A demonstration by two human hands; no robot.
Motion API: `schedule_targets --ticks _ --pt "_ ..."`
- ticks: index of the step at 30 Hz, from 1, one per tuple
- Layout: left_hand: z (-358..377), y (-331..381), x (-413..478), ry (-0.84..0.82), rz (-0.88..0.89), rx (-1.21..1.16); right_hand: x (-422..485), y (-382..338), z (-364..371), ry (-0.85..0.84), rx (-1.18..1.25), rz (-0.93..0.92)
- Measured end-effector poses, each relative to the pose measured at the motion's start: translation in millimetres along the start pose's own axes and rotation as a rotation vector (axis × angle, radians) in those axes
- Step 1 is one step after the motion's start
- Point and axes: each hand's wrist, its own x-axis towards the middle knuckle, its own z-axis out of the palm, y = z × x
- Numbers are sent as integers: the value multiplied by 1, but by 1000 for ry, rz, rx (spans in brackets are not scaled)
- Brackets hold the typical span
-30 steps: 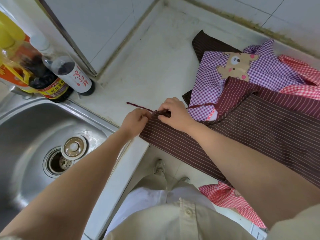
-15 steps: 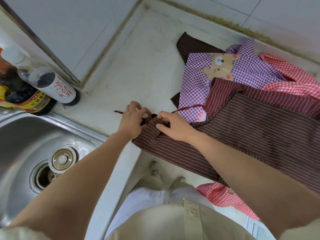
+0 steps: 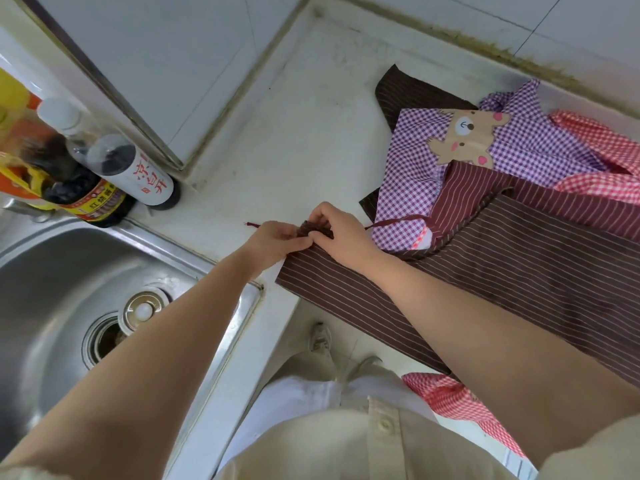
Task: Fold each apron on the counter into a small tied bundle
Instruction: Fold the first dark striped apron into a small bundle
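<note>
1. Left hand (image 3: pixel 273 239): I am seeing it reaching in over the corner of the sink (image 3: pixel 52 265). Its fingers are curling inward with the tips pressed together, pinching the near-left corner of the striped apron (image 3: pixel 519 271).

2. Right hand (image 3: pixel 337 230): it is lying just beside the left hand, the fingertips of the two touching. Its fingers are curling down over a small gathered bunch of the same corner and gripping it. I cannot tell where its thumb is lying.

3. Striped apron: it is lying spread on the counter (image 3: pixel 294 133), running from the two hands toward the right edge of the view. Its near edge is hanging over the counter front.

4. Tie cord (image 3: pixel 254 225): a thin maroon cord is showing just left of the left hand, lying flat on the counter. A second stretch is running right of the right hand, across the purple checked apron (image 3: pixel 408 188).

5. Other aprons: the purple checked apron, which is carrying a bear patch (image 3: pixel 465 138), is lying partly under the striped one. A red checked apron (image 3: pixel 602 147) is lying at the far right, and a dark brown apron (image 3: pixel 398 95) is lying underneath the pile.

6. Surroundings: two bottles (image 3: pixel 138 174) are standing at the wall behind the sink, and a drain stopper (image 3: pixel 142 310) is resting beside the drain.
</note>
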Motion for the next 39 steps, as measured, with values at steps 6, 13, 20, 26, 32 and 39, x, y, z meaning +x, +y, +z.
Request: schedule_targets --ticks 6,13,20,26,32,39 --pt "0 -3 7 173 43 25 -7 19 -22 -174 -97 155" --pt "5 -9 15 608 59 426 -21 36 -27 145 -231 -15" --pt "40 15 19 382 653 831 -64 58 -61 246 -463 4" --pt "69 25 33 144 526 965 -86 77 -80 194 -603 -15" --pt "64 28 35 200 467 991 -82 83 -73 306 -596 3" --pt "74 35 38 274 327 1090 -77 80 -81 327 -445 72"
